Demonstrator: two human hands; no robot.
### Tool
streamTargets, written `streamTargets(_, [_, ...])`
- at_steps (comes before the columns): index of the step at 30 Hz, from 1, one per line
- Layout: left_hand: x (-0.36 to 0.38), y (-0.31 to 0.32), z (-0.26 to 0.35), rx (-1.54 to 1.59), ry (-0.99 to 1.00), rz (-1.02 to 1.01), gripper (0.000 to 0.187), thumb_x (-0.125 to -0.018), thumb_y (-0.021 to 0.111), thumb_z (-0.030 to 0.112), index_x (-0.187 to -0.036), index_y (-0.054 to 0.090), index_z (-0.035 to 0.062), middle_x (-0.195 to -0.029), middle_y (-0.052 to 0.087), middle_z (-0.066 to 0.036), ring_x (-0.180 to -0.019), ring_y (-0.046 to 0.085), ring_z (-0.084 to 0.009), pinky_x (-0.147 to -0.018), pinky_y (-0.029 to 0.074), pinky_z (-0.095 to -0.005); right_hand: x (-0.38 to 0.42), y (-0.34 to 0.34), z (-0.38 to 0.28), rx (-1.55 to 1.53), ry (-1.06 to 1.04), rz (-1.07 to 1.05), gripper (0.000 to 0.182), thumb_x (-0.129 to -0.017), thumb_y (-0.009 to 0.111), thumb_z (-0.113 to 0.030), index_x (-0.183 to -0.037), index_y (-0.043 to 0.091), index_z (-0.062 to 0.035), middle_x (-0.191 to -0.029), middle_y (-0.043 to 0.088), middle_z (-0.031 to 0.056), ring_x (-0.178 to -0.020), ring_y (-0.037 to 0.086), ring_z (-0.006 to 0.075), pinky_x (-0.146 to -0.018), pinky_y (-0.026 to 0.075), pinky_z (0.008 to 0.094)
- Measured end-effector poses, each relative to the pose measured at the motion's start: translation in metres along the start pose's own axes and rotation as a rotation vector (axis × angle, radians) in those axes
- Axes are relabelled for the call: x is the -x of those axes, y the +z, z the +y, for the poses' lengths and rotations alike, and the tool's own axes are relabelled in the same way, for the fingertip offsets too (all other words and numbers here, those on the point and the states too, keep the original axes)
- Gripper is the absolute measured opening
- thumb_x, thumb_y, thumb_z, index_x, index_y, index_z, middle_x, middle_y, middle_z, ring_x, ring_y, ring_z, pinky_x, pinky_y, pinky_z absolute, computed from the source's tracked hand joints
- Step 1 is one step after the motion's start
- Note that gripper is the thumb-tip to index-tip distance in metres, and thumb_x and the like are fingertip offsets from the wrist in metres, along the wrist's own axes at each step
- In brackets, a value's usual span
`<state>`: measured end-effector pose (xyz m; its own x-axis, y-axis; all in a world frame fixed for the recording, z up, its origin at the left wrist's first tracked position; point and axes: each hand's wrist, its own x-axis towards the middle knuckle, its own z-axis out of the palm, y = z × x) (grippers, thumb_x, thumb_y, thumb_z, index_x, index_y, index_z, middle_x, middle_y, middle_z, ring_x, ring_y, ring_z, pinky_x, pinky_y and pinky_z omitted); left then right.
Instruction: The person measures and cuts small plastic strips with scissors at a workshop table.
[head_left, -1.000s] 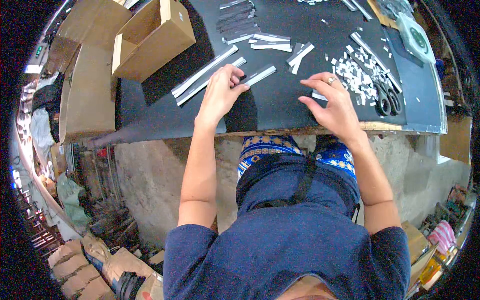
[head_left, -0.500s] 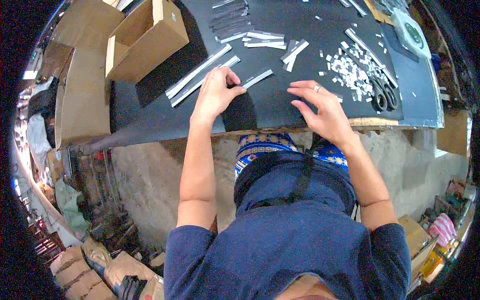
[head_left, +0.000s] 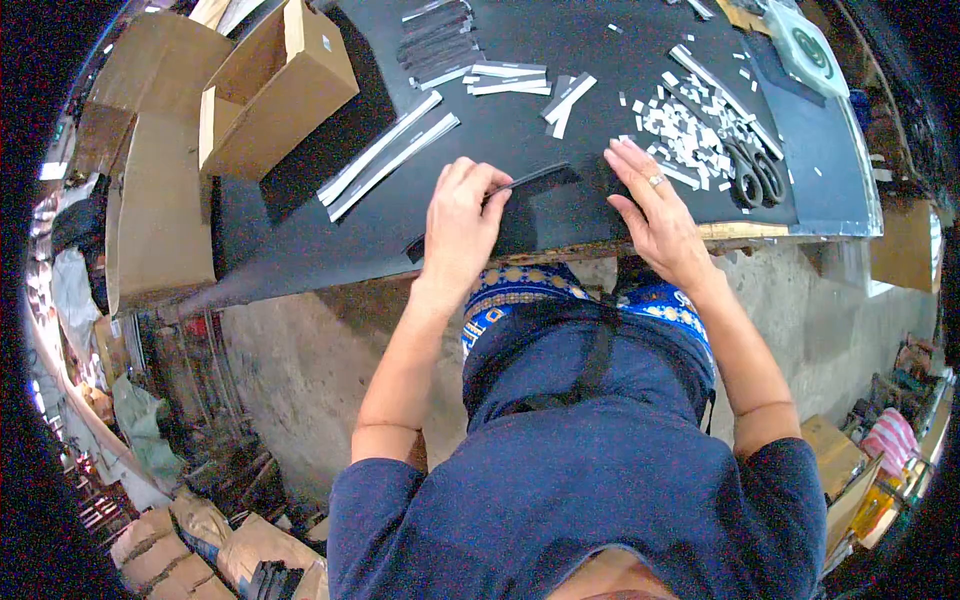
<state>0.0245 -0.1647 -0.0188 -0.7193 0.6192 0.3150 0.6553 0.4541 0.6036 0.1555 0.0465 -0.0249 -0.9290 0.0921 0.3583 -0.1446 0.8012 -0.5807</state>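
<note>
My left hand (head_left: 462, 222) pinches a thin black strip (head_left: 540, 177) between thumb and fingertips, just above the black tabletop (head_left: 300, 240). The strip's far end points toward the right, and its white band does not show. My right hand (head_left: 655, 215), with a ring on one finger, is held to the right, fingers stretched out and holding nothing. Left of my left hand lie two long black-and-white strips (head_left: 393, 168). Beyond are shorter black-and-white strips (head_left: 508, 85) and two crossed strips (head_left: 569, 105). Close to my right hand are small white pieces (head_left: 685, 133) and black-handled scissors (head_left: 752, 182).
An open cardboard box (head_left: 290, 95) stands at the back left beside a larger cardboard sheet (head_left: 160, 210). A stack of black strips (head_left: 438, 45) lies at the back. A clear plastic bag (head_left: 808, 52) rests at the far right. The table's front edge (head_left: 745, 231) runs near my waist.
My left hand has moved right and slightly down with the strip, which has turned so its white band is hidden. My right hand has shifted slightly right and its fingers have straightened.
</note>
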Motion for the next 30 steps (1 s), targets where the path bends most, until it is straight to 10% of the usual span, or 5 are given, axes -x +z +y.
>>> streamTargets(3, [0.007, 0.007, 0.004, -0.043, 0.023, 0.087, 0.01, -0.078, 0.067, 0.001, -0.088, 0.065, 0.0008, -0.083, 0.06, -0.011, -0.081, 0.06, -0.0255, -0.072, 0.049, -0.034, -0.002, 0.007, -0.015, -0.212, 0.096, 0.031, 0.062, -0.089, 0.057, -0.002, -0.145, 0.03, -0.0034, -0.147, 0.036, 0.0193, -0.138, 0.032, 0.0308, -0.113, 0.027, 0.0383])
streamTargets(6, [0.01, 0.01, 0.004, -0.012, -0.006, 0.122, 0.013, -0.077, 0.069, 0.001, -0.09, 0.066, 0.0015, -0.084, 0.061, -0.01, -0.082, 0.061, -0.0251, -0.073, 0.049, -0.0337, -0.008, 0.026, -0.029, -1.245, 0.362, 0.101, 0.08, -0.086, 0.051, 0.009, -0.151, 0.007, -0.0052, -0.156, 0.012, 0.0186, -0.145, 0.01, 0.0251, -0.117, 0.009, 0.0388])
streamTargets(30, [0.011, 0.009, 0.007, -0.031, 0.012, 0.146, 0.013, -0.077, 0.07, 0.004, -0.09, 0.068, 0.0025, -0.083, 0.062, -0.01, -0.081, 0.058, -0.0261, -0.072, 0.047, -0.0349, -0.014, 0.043, -0.045, -1.209, 0.43, 0.068, 0.074, -0.086, 0.043, 0.013, -0.151, 0.011, -0.0047, -0.156, 0.014, 0.0161, -0.146, 0.011, 0.0241, -0.117, 0.011, 0.0363])
